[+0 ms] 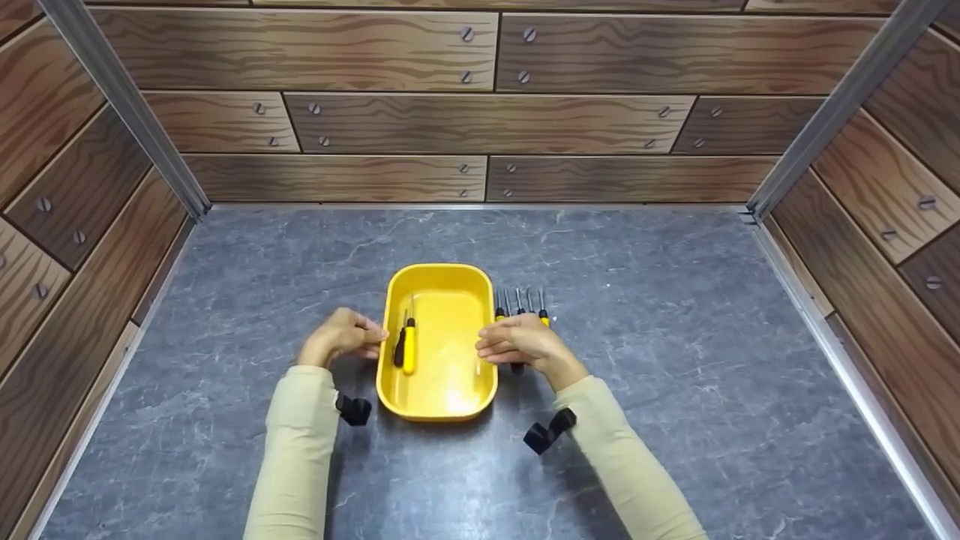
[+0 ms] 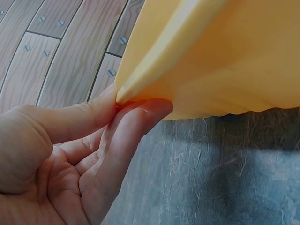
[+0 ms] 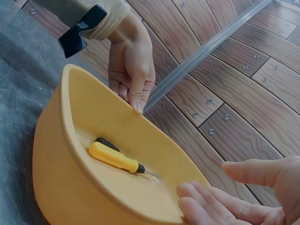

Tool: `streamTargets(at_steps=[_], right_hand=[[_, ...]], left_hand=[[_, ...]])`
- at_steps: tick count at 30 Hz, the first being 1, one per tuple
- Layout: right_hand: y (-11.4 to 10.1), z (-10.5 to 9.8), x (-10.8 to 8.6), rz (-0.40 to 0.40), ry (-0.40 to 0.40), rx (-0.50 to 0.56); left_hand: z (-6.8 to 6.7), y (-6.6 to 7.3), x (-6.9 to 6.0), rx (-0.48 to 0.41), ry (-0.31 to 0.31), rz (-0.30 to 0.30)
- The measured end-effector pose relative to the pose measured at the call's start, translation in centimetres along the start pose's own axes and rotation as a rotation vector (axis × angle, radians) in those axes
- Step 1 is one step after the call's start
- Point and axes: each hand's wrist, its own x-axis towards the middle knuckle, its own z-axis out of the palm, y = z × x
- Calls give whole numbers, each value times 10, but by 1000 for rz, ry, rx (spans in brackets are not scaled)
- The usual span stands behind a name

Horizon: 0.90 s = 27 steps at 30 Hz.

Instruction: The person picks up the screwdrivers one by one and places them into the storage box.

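A yellow plastic tray (image 1: 442,401) with rounded corners stands in front of me on the grey surface. Inside, along its left wall, lie a screwdriver with a yellow handle (image 1: 409,350) and one with a black handle (image 1: 400,352). My left hand (image 1: 343,335) pinches the left rim between thumb and fingers, as the left wrist view confirms. At the right rim, my right hand (image 1: 529,345) has its fingers extended against the tray's edge; the right wrist view shows the thumb apart from them. Several more tools with metal shafts (image 1: 520,300) lie beyond the right wall, partly hidden under that hand.
The grey marbled tabletop (image 1: 660,300) is bounded by wood-patterned panels (image 1: 390,124) at the back and both sides. Metal strips run along its edges. A black wrist mount (image 1: 550,431) sits on each forearm.
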Motion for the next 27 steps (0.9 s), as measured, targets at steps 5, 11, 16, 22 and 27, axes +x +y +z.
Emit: streamTargets(at_steps=[5,11,16,22,27], right_hand=[[-1,-6,-1,10,18,13],[1,-14,-1,-3,5,23],[3,-19,-2,6,13,14],[6,-25,-2,1,10,3],[6,-31,-3,9,25,2]], left_hand=[[-1,2,0,2,2,-7],[0,0,0,-7,-7,33],[1,-1,0,-16,-5,32],[1,-1,0,-18,-4,29],[1,0,0,-21,0,18]])
